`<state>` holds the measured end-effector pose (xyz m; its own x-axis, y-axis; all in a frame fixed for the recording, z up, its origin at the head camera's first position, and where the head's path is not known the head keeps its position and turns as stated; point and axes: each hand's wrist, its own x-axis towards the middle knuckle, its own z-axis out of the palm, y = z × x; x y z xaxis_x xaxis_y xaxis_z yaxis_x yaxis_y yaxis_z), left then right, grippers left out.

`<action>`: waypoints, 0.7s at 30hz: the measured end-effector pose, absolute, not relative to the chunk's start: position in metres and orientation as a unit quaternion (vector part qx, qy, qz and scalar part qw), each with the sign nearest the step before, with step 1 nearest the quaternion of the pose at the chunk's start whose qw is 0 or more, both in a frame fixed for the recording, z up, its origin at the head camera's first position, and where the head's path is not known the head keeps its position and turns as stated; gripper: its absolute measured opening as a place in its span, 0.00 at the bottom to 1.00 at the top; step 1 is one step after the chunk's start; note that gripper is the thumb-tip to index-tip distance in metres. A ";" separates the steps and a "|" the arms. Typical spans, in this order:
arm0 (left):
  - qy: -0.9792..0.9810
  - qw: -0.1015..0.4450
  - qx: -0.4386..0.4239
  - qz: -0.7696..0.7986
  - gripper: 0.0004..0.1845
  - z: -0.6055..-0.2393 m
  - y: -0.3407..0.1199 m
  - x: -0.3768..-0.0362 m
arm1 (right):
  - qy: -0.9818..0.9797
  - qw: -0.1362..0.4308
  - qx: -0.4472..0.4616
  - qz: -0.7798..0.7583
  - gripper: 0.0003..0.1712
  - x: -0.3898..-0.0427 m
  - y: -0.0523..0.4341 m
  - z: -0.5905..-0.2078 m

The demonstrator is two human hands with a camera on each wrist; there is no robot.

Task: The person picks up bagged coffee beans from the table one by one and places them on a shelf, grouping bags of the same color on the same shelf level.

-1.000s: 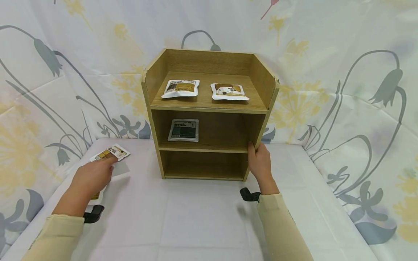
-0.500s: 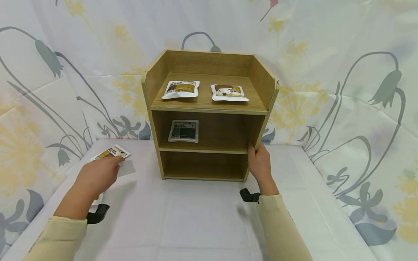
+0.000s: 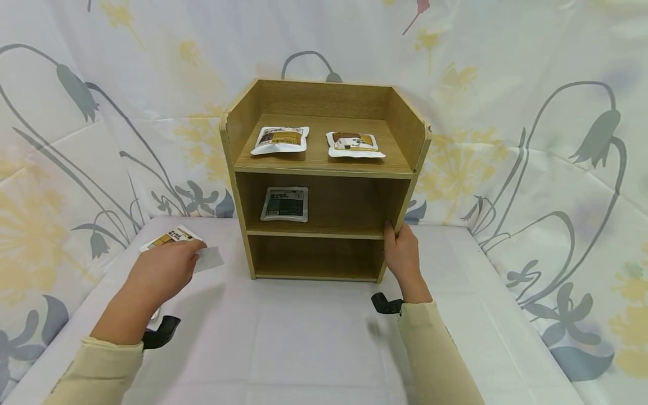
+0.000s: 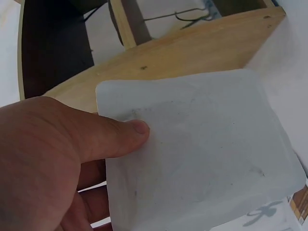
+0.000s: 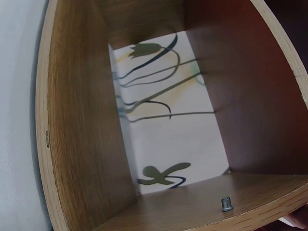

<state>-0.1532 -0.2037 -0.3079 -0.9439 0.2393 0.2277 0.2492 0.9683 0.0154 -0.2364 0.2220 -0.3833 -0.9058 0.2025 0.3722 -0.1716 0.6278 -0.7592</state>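
My left hand (image 3: 167,270), at the left of the table, pinches a flat sealed food pouch (image 4: 202,154) by one edge. The thumb lies on its plain pale back; the printed side is hidden. In the head view only a grey corner of that pouch (image 3: 208,259) shows beyond the fingers. My right hand (image 3: 403,253) grips the right side panel of a small wooden shelf (image 3: 316,233) at the height of its middle board. Two brown-labelled pouches (image 3: 280,140) lie on the shelf's top, and a dark green-labelled pouch (image 3: 285,203) sits at the left of the middle compartment.
Behind my left hand a brown-and-white pouch (image 3: 174,235) lies on the white-clothed table (image 3: 304,337). Another white packet edge (image 3: 154,315) peeks out under the left wrist. A flower-patterned curtain (image 3: 471,112) surrounds the back and sides. Inside the shelf a metal peg (image 5: 226,204) sticks out.
My left hand has moved to the right with the pouch in its fingers, away from the pouches on the table. My right hand has stayed on the shelf's side.
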 end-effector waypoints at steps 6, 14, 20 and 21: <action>-0.980 0.134 -0.143 -0.020 0.12 -0.304 -0.195 -0.150 | -0.876 0.215 -0.007 0.432 0.31 -0.236 0.222 -0.383; -0.976 0.139 -0.163 -0.029 0.12 -0.295 -0.178 -0.145 | -0.875 0.215 -0.008 0.435 0.30 -0.236 0.221 -0.381; -0.967 0.168 -0.189 -0.032 0.12 -0.292 -0.166 -0.145 | -0.875 0.215 -0.011 0.434 0.30 -0.235 0.222 -0.381; -0.965 0.177 -0.193 -0.033 0.11 -0.291 -0.164 -0.145 | -0.875 0.217 -0.009 0.432 0.30 -0.236 0.222 -0.381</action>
